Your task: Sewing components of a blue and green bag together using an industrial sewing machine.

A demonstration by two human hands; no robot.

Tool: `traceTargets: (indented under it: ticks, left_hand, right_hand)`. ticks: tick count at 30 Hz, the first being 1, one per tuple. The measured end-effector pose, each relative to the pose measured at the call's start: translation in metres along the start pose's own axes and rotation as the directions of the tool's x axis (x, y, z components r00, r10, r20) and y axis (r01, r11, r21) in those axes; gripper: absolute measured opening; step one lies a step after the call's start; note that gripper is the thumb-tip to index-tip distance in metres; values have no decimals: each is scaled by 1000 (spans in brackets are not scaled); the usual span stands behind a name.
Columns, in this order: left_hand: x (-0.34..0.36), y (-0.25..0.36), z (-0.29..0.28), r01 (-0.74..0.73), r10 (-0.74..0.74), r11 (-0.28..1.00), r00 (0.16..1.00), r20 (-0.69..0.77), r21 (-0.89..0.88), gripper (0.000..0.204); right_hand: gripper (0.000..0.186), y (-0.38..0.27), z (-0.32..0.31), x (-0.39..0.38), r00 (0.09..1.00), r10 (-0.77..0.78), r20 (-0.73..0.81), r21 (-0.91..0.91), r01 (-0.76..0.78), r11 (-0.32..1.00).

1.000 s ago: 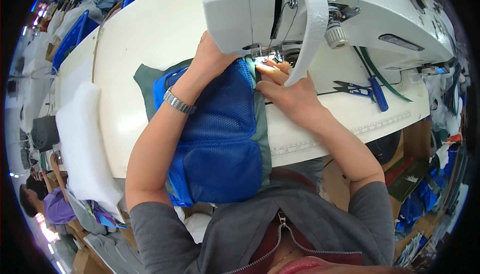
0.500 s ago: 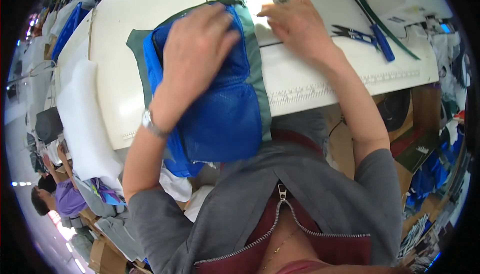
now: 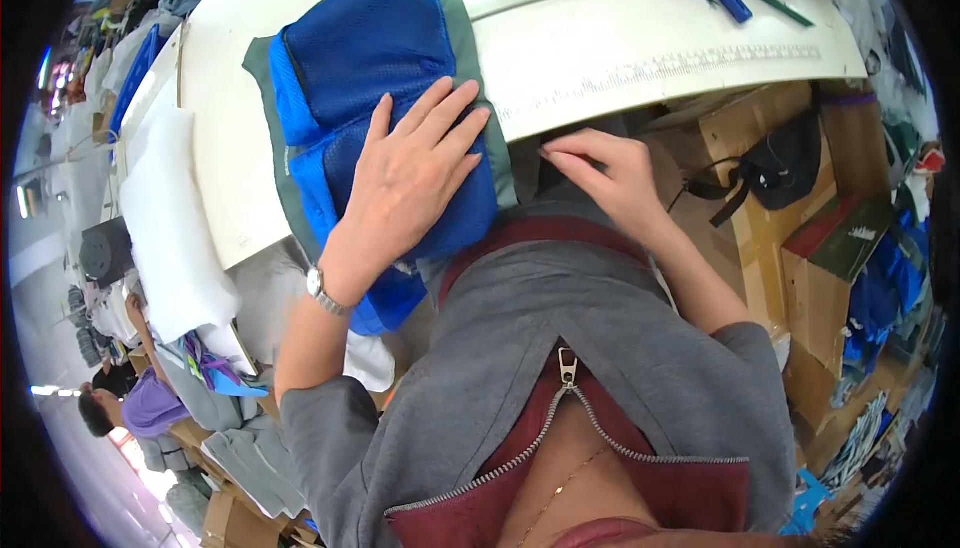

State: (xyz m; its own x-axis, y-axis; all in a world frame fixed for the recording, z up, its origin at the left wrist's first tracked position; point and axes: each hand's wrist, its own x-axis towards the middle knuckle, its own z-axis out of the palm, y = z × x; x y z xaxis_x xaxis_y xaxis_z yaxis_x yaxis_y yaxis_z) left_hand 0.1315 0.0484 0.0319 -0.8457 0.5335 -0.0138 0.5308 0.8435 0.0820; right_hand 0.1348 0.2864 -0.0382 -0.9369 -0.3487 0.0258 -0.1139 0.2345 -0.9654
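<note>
Blue-mesh, green-edged fabric panel (image 3: 355, 63) is lying at 11 o'clock, overhanging curved white tabletop (image 3: 225, 148). L hand (image 3: 408, 173) is resting spread on it, prob. steadying; next move's prob. calling for keeping it flat. R hand (image 3: 615, 173), at its 4 o'clock, is pinching; can't tell what. L hand's hiding mid-panel.

The white worktable (image 3: 220, 98) has ruler markings (image 3: 700, 68) along its near edge. A blue bin (image 3: 138, 78) stands just left of the table; well beyond, on that side, a light strip (image 3: 55, 390) glows. Cardboard boxes (image 3: 808, 306) crowd beneath and beside the table's right end, with blue cloth (image 3: 868, 293) heaped farther right of it.
</note>
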Motion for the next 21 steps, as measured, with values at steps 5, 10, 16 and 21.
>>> traceTargets:
  ticks: [5,10,16,21]
  left_hand:
    - [-31,34,3,30,-30,999,1000,-9,-36,55]
    - [-53,49,20,76,-76,997,994,-73,-4,58]
    - [-56,53,35,64,-70,997,982,-176,-39,42]
    - [-57,43,24,-51,2,987,951,-310,-150,30]
  right_hand:
    - [44,57,48,13,973,109,204,480,-197,855]
    - [40,47,60,3,918,154,366,648,-370,666]
    - [33,45,45,-11,862,110,495,769,-493,407]
    - [34,37,55,0,893,110,437,673,-405,619]
